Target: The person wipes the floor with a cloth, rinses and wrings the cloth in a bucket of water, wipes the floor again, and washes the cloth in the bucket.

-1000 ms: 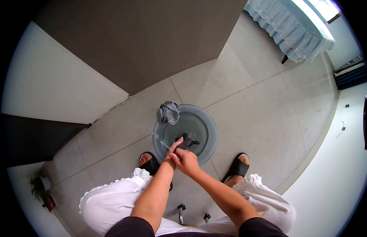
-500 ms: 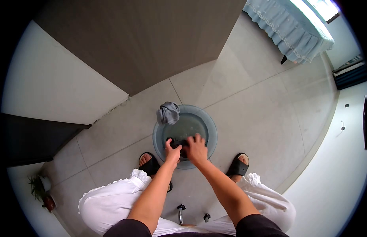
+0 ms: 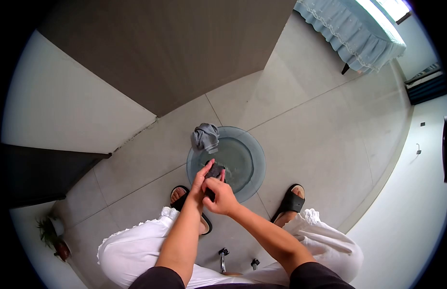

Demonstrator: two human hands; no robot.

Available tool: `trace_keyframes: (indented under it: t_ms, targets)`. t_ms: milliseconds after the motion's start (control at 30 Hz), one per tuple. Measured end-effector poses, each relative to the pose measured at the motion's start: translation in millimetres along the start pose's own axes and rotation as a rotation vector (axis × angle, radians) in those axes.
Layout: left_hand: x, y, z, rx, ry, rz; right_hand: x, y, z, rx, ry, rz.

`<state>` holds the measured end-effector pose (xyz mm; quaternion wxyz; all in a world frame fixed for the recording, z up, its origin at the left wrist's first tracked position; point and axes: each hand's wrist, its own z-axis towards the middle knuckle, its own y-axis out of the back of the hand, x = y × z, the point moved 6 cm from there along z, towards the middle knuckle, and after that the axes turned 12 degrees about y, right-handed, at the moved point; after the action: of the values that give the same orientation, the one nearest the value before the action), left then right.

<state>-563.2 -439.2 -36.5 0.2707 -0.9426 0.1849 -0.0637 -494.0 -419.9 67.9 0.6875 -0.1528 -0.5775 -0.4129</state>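
A dark, wet-looking piece of cloth, perhaps a sock, is bunched between my two hands over the near left part of a basin. My left hand holds it from the left side with the fingers stretched along it. From the right, my right hand closes round its lower end, and part of the cloth is hidden there. Below them, the round grey-blue basin stands on the floor with cloudy water in it. A crumpled grey cloth hangs over the basin's far left rim.
My sandalled feet stand either side of the basin. Close to my lap are metal taps. A brown cabinet panel rises ahead; a table with a pale blue frilled cover is far right. Potted plants stand at left.
Both hands have lifted the dark cloth up from the water toward the basin's left. My right hand has moved left, next to my left hand, and closed on the cloth.
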Motion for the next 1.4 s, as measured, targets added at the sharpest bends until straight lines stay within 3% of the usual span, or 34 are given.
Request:
trace_keyframes:
  t_ms: [133,200,267,333,400,500,633,667,700,767,800,833,867,900,967,1000,1033,1100,1233,1300,1400]
  targets:
    - [5.6,26.6,28.6,0.515,0.528,-0.062,4.3,-11.7,-1.4,0.115,0.098,-0.148]
    - [5.1,33.2,32.6,0.487,0.369,0.035,6.7,-14.6,2.5,0.128,0.127,-0.263]
    - [2.9,26.6,22.4,0.222,0.043,0.123,-6.5,-16.2,1.9,0.139,0.096,-0.349]
    - [5.0,23.8,25.2,0.163,-0.039,0.141,-15.4,-15.8,2.8,0.14,0.064,-0.405]
    - [0.3,40.4,28.8,-0.026,-0.125,0.223,-23.8,-10.5,2.2,0.087,0.066,-0.425]
    - [6.1,58.1,53.8,0.03,-0.03,0.093,-45.3,-1.3,5.8,0.001,-0.004,-0.485]
    - [-6.6,50.5,28.8,-0.283,-0.212,0.155,-74.3,19.7,18.7,-0.055,-0.259,-0.566]
    - [-5.8,52.2,27.5,-0.247,-0.074,0.222,-84.5,22.5,19.3,-0.113,-0.267,-0.56]
    - [-3.4,53.5,28.5,-0.313,-0.085,0.255,-94.9,24.9,19.8,-0.169,-0.275,-0.552]
    - [10.2,23.6,3.5,-0.443,-0.099,0.32,-121.2,13.7,8.1,0.023,-0.231,-0.494]
    - [14.1,24.5,14.1,-0.335,-0.116,0.414,-131.4,11.7,1.1,0.073,-0.226,-0.511]
    - [16.8,29.7,23.4,-0.477,-0.126,0.473,-135.8,10.2,-2.7,0.123,-0.222,-0.527]
    - [19.8,16.4,15.7,-0.54,-0.131,0.443,-138.0,20.0,-3.3,0.001,-0.323,-0.49]
    - [19.4,4.1,5.3,-0.6,-0.137,0.412,-134.1,21.0,-0.4,-0.028,-0.292,-0.387]
    - [16.1,-3.0,11.8,-0.28,-0.111,0.206,-103.1,30.2,9.5,-0.084,-0.231,-0.186]
    - [9.7,15.7,34.5,-0.214,-0.09,0.173,-78.5,35.5,11.0,-0.112,-0.325,0.053]
    - [6.8,32.0,58.2,-0.017,0.005,0.062,-66.8,36.6,9.6,-0.084,-0.442,0.278]
    - [6.9,25.3,48.4,0.03,-0.014,0.045,-52.8,39.1,15.7,0.009,-0.346,0.632]
    - [6.9,12.9,22.5,-0.166,0.035,0.119,-73.8,78.5,23.2,-0.293,-0.472,0.668]
    - [9.1,-4.4,6.3,-0.117,0.043,0.102,-99.0,89.2,16.1,-0.282,-0.517,0.393]
    - [11.5,-24.1,-6.3,0.04,0.036,0.113,-155.5,70.1,-10.9,-0.186,-0.679,0.282]
